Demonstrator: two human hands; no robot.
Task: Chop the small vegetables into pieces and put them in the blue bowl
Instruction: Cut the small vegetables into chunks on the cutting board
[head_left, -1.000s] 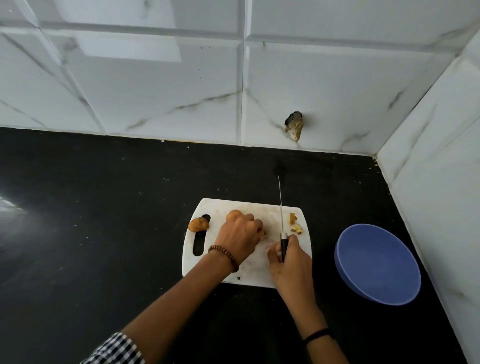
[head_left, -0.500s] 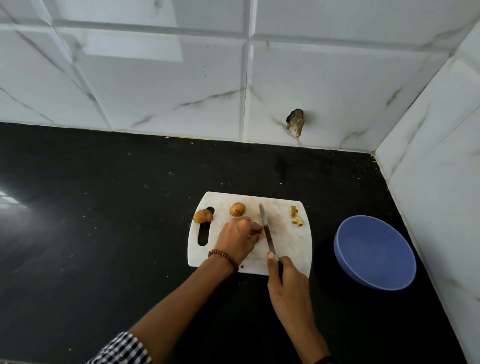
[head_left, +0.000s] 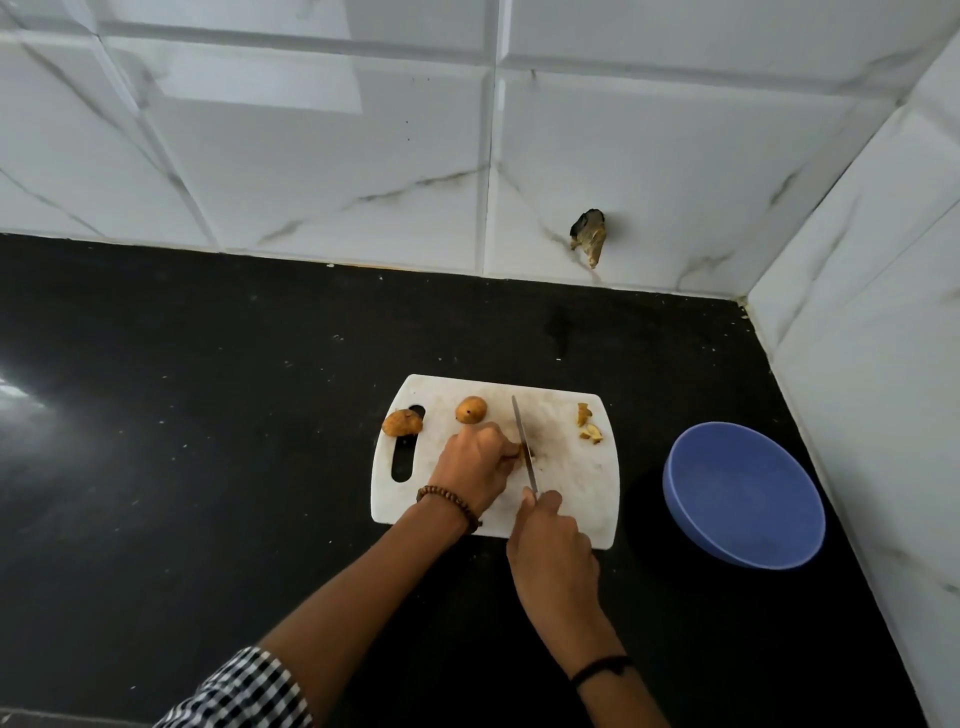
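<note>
- White plastic cutting board (head_left: 571, 499) is lying on the black counter (head_left: 208, 415), and the blue bowl (head_left: 748, 499) is sitting just beside its right edge with nothing visible inside it.
- The left hand (head_left: 475, 462) is curling its fingers over a small brown vegetable (head_left: 514, 451) near the board's middle and pinning it down. Only a sliver of it is showing past the fingertips.
- The right hand (head_left: 553, 545) is gripping a knife (head_left: 523, 441) with the handle hidden in the fist. The thin blade is pointing away from the person, right against the pinned vegetable.
- Two whole vegetables are waiting at the board's far left: one (head_left: 401, 422) is lying across the handle slot, and the other (head_left: 470, 409) is sitting just to its right.
- A few pale cut pieces (head_left: 589, 423) are lying near the far right corner, close to the bowl.
- These vegetables are looking small, light, firm and rounded, so they are likely to roll under the blade. Pinning one from above, with fingertips tucked back from the edge, seems the sensible hold.
- The cut pieces are looking light and loose, so pinching or scooping them up should be enough to carry them to the bowl.
</note>
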